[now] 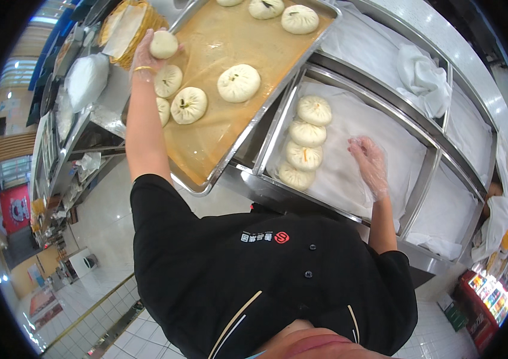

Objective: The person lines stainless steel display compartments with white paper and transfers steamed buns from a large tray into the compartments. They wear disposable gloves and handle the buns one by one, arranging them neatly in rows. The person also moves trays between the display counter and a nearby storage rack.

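My left hand (144, 52), in a clear plastic glove, holds a round white steamed bun (163, 45) over the left edge of a large metal tray (254, 133) lined with brown paper. More buns lie spread on that paper, among them a pleated one (239, 83) with green bits on top and another (188, 105) nearer me. My gloved right hand (368, 164) hovers over a white-cloth-lined compartment (349, 110), its fingers loosely bent and apart, nothing seen in them. To its left, several buns stand in a touching row, including one (304, 155) with an orange filling spot.
Metal dividers (439, 161) separate the other cloth-lined compartments on the right. A crumpled white cloth (422, 78) lies in the far one. Beyond my left hand is a wicker basket (140, 30), with a white plastic bag (88, 81) beside it. The large tray's near corner overhangs the tiled floor.
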Tool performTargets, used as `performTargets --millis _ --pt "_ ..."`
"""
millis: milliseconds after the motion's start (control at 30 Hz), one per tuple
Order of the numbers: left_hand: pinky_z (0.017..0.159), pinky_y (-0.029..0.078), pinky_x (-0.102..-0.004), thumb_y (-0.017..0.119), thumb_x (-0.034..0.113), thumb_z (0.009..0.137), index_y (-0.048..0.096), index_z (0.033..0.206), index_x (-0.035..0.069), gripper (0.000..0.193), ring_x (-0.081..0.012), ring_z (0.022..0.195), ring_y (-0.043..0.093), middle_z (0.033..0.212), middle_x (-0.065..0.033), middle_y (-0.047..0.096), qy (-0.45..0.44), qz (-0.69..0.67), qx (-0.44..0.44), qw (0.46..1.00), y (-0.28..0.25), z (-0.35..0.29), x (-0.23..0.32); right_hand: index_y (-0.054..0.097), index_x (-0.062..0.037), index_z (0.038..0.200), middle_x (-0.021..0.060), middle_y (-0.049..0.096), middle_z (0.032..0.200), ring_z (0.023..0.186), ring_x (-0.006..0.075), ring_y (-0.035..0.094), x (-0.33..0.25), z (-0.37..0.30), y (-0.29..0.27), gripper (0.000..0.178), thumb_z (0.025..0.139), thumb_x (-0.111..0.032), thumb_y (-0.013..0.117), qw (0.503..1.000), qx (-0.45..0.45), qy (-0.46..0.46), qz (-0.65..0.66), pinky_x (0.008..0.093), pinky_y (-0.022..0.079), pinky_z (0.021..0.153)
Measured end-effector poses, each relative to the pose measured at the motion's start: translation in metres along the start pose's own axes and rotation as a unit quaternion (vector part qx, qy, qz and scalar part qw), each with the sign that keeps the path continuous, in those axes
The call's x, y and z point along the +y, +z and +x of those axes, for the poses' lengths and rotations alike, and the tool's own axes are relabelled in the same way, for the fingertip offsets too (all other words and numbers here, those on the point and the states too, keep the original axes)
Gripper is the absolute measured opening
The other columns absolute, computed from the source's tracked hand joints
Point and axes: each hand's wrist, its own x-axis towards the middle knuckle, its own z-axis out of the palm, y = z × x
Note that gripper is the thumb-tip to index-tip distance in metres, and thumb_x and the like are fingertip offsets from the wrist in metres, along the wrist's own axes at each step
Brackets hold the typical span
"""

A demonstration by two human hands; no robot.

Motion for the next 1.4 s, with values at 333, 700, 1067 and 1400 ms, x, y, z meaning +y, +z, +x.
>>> performTargets --millis 333,700,1067,1400 --pt "0.087 0.048 -0.0408 0.06 0.027 0.084 0.049 0.118 -0.001 0.045 -0.0263 0.101 0.055 0.11 -0.0147 0.055 -0.008 0.098 -0.16 0.982 0.182 -0.126 -0.002 0.056 -0.0005 0.115 0.0079 0.061 0.1 0.082 0.0154 0.06 -0.042 -0.016 -0.005 0.032 0.091 -0.021 0.058 0.983 0.007 -0.009 0.181 0.029 0.05 0.074" --pt "0.088 0.046 -0.0397 0.069 0.023 0.066 0.058 0.112 0.003 0.052 -0.0329 0.098 0.057 0.108 -0.0211 0.059 0.034 0.51 -0.57 0.643 0.267 -0.282 -0.235 0.048 -0.0032 0.126 0.0119 0.052 0.118 0.099 0.0204 0.056 0.004 -0.045 -0.017 0.052 0.093 -0.043 0.049 0.963 0.049 0.099 0.246 0.034 0.049 0.077" --pt "0.082 0.048 -0.0439 0.074 0.036 0.065 0.062 0.105 0.008 0.05 -0.0345 0.102 0.055 0.105 -0.0159 0.056 0.08 0.749 -0.471 0.459 0.244 -0.317 -0.265 0.055 -0.0015 0.114 0.0109 0.056 0.113 0.093 0.0203 0.059 0.011 -0.054 -0.031 0.041 0.091 -0.035 0.054 0.98 -0.032 0.11 0.164 0.0332 0.049 0.076" --pt "0.103 0.028 -0.05 0.064 0.049 0.076 0.056 0.122 0.009 0.061 -0.0358 0.117 0.046 0.123 -0.0199 0.053 0.028 0.729 -0.486 0.482 0.231 -0.319 -0.276 0.054 -0.0077 0.12 0.0195 0.054 0.118 0.109 0.0341 0.052 -0.058 0.069 0.075 0.055 0.079 -0.043 0.062 0.893 -0.026 -0.182 -0.41 0.0412 0.04 0.097"
